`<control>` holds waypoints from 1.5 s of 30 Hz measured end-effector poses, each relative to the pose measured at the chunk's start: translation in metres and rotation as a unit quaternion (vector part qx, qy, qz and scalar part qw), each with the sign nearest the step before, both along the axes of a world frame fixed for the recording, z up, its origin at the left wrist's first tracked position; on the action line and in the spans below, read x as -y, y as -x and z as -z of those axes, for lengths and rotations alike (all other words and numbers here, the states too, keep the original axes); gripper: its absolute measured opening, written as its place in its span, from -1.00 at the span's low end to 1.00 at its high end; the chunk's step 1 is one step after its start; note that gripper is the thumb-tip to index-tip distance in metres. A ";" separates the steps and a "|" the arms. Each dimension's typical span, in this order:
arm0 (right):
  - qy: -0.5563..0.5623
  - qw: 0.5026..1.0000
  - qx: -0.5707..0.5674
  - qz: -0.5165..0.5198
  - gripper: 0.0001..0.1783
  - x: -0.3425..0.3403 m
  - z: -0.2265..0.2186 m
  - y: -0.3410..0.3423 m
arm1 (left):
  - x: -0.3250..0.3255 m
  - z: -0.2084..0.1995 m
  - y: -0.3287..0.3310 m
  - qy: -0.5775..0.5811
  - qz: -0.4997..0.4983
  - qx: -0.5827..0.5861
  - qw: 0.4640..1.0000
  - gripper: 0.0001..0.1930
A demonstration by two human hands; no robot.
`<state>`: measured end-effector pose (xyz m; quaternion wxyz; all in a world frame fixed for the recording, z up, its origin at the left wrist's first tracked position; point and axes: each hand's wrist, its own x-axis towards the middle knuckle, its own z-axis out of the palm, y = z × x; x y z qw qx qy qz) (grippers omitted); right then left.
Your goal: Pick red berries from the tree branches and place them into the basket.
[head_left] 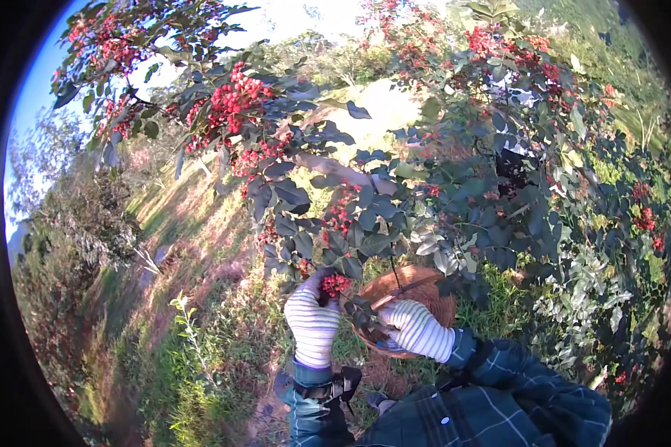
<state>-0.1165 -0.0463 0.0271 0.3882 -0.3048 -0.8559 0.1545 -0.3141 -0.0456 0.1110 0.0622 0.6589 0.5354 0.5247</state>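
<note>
My left hand [313, 320], in a white striped glove with dark finger parts, is closed at a cluster of small red berries [336, 284] on a low branch. Its fingertips are partly hidden behind the berries and leaves. My right hand [419, 328], gloved alike, reaches across the front of a round woven basket [434, 289]. Its fingers are curled in at a leafy twig [361, 311] that hangs over the basket's left side. The basket's inside is mostly covered by my right hand and the leaves.
Above my hands spreads a leafy shrub with more red berry clusters [235, 100]. Another person's bare forearm [339, 171] seems to show among the leaves, the rest hidden. Grassy sloping ground [194, 261] lies to the left, with a young plant [190, 328] there.
</note>
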 end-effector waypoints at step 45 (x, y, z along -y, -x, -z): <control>-0.051 0.998 0.009 0.036 -0.77 -0.004 0.011 -0.008 | -0.013 -0.040 0.019 -0.034 0.089 -0.309 0.946 -0.79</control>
